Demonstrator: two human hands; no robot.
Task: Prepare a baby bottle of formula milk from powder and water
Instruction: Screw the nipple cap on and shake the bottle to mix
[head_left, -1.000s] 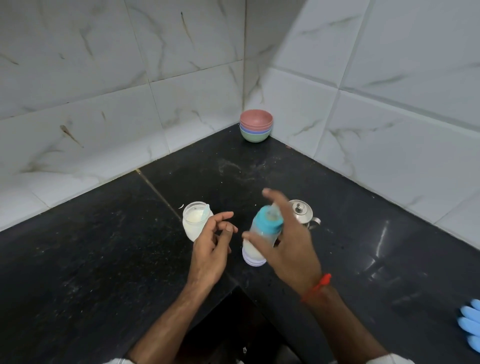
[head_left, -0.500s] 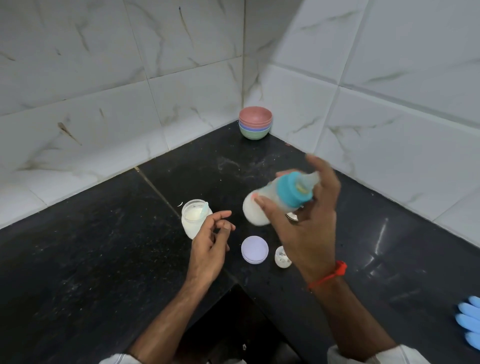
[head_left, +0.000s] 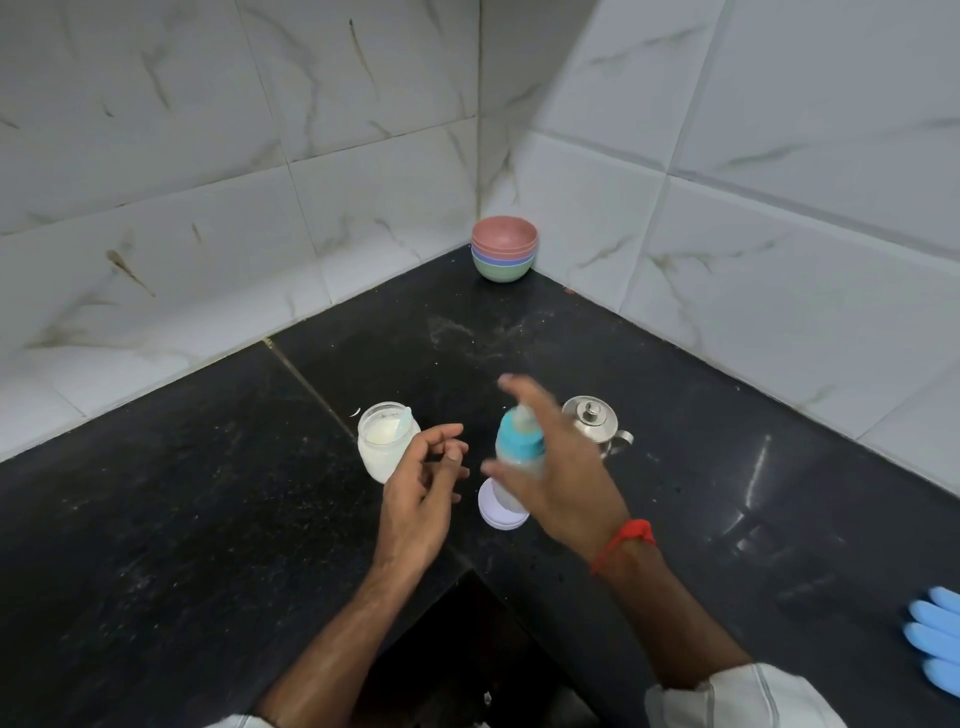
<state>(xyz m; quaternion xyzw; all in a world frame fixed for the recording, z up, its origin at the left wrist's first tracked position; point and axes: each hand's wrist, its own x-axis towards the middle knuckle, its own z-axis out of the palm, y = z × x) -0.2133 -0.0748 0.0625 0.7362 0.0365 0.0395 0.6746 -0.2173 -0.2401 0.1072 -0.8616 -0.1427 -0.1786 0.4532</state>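
We see our right hand (head_left: 558, 470) wrapped around the baby bottle (head_left: 517, 457), with the fingers curled over it. The bottle is up in the air above the black counter (head_left: 182, 519), near the middle of the corner. Its long side runs almost straight up and down, leaning a little. The teat end with the blue ring points up and a bit away from us, and the milky white bottom points down toward us. The hand and bottle look blurry.

Right under the bottle's bottom lies a round white lid (head_left: 501, 514), flat on the counter.

Our left hand (head_left: 421, 499) holds nothing. Its fingers hang loose and a little bent, just left of the bottle and not touching it. Beside that hand stands a glass jar (head_left: 387, 441) with white powder and a pale scoop inside.

Behind the right hand sits a small shiny metal pot (head_left: 597, 423) with its lid on. Far back in the corner is a stack of bowls (head_left: 504, 248), pink on top. A blue glove (head_left: 935, 639) shows at the right edge.
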